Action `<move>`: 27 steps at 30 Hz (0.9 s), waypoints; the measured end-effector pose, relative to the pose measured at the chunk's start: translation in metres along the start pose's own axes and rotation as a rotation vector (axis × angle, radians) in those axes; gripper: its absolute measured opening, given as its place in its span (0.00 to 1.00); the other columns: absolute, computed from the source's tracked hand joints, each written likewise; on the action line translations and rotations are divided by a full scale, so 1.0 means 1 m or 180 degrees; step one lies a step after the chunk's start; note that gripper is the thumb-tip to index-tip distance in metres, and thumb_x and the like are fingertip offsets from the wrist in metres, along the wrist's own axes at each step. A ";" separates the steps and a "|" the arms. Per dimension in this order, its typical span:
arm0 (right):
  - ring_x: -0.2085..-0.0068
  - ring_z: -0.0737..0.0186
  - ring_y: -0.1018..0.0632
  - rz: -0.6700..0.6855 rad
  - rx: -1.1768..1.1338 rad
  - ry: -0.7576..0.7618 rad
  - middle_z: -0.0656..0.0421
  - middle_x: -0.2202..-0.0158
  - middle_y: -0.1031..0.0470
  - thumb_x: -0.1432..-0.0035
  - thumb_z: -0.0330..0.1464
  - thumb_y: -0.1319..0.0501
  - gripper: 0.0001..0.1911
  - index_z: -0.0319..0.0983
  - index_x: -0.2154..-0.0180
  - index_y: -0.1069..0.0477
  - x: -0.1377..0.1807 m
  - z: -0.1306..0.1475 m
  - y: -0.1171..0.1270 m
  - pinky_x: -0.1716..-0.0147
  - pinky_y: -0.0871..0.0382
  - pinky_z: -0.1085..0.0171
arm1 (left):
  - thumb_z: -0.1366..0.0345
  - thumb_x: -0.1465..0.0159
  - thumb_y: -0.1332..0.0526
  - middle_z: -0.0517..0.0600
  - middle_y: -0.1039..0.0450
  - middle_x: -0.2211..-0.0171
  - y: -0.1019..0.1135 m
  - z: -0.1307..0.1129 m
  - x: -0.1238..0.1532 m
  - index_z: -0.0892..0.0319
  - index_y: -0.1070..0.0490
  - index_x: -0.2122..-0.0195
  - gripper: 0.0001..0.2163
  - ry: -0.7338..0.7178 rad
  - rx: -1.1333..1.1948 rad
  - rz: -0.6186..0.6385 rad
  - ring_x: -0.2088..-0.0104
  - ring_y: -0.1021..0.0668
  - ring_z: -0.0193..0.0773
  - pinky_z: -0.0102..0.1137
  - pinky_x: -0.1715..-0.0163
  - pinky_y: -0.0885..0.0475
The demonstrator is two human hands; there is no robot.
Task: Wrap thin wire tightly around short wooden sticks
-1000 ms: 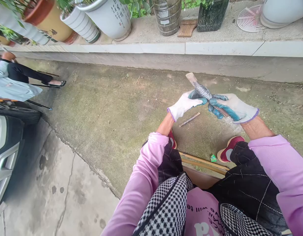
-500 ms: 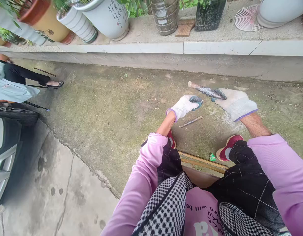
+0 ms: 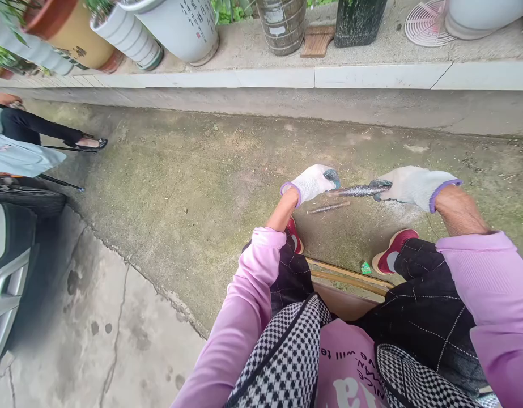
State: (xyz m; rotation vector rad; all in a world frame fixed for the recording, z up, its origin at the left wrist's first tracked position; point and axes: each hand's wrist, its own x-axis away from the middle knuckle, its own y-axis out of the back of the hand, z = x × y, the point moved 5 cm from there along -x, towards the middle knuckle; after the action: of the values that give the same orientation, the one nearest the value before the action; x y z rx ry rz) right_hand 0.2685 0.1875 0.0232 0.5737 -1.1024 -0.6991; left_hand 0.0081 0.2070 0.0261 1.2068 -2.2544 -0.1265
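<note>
My right hand (image 3: 408, 187), in a white glove with grey-blue fingertips, is closed around the right end of a short thick rod (image 3: 358, 191). The rod has a silvery, dark-flecked surface and a paler brown left end; it lies nearly level above the ground. My left hand (image 3: 315, 183), gloved alike, has its fingers curled together close by that left end. Whether it touches the rod, or pinches something small, I cannot make out. Below them a thinner, greyish stick (image 3: 328, 208) lies on the concrete.
My red shoes (image 3: 395, 251) stand apart, with wooden bars (image 3: 350, 277) and a green scrap (image 3: 365, 267) between them. Ahead runs a tiled ledge (image 3: 269, 78) bearing flowerpots (image 3: 176, 28). At left are a seated person's leg (image 3: 49, 124) and a car wheel (image 3: 8, 294).
My right hand has swung the rod down and toward me, from slanted to nearly level, its pale end now by my left hand. The left hand has shifted slightly left.
</note>
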 end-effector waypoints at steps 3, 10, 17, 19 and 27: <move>0.68 0.54 0.23 0.0580 -0.0287 -0.0090 0.58 0.70 0.17 0.35 0.37 0.25 0.11 0.43 0.54 0.06 0.007 -0.002 -0.010 0.65 0.31 0.56 | 0.86 0.30 0.31 0.43 0.21 0.75 0.002 0.000 0.000 0.59 0.16 0.72 0.17 0.0212 0.0109 -0.0028 0.68 0.31 0.31 0.31 0.58 0.34; 0.66 0.60 0.26 0.0915 -0.2101 0.0571 0.58 0.65 0.15 0.51 0.53 0.16 0.32 0.40 0.49 0.04 0.027 0.031 -0.004 0.67 0.32 0.60 | 0.84 0.32 0.31 0.50 0.13 0.69 -0.002 -0.018 0.003 0.62 0.12 0.66 0.12 0.0263 0.1002 0.0127 0.67 0.24 0.33 0.29 0.59 0.26; 0.64 0.58 0.23 0.0307 -0.2800 0.0502 0.56 0.63 0.14 0.54 0.53 0.11 0.38 0.37 0.46 0.04 0.023 0.041 0.004 0.65 0.27 0.58 | 0.84 0.36 0.30 0.51 0.15 0.69 -0.002 -0.015 -0.015 0.54 0.18 0.75 0.17 0.0153 0.1461 -0.0005 0.61 0.17 0.39 0.31 0.53 0.21; 0.63 0.56 0.22 -0.0053 -0.2846 0.0422 0.55 0.61 0.14 0.53 0.53 0.11 0.38 0.38 0.46 0.05 0.019 0.035 0.005 0.64 0.25 0.57 | 0.84 0.40 0.28 0.49 0.20 0.72 -0.001 -0.011 -0.021 0.52 0.24 0.79 0.19 0.0302 0.1465 -0.0186 0.65 0.19 0.39 0.33 0.58 0.22; 0.62 0.55 0.20 -0.1087 -0.2968 -0.0012 0.53 0.56 0.09 0.48 0.46 0.16 0.34 0.38 0.42 0.07 0.012 0.020 0.013 0.63 0.21 0.58 | 0.79 0.36 0.19 0.42 0.20 0.70 -0.004 -0.014 -0.012 0.61 0.18 0.66 0.11 0.0283 0.1622 -0.0249 0.70 0.25 0.28 0.31 0.61 0.26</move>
State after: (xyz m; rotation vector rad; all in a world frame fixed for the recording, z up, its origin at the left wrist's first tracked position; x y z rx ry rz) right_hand 0.2561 0.1857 0.0472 -0.0545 -0.5714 -1.3932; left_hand 0.0241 0.2166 0.0308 1.5195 -2.2295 0.4912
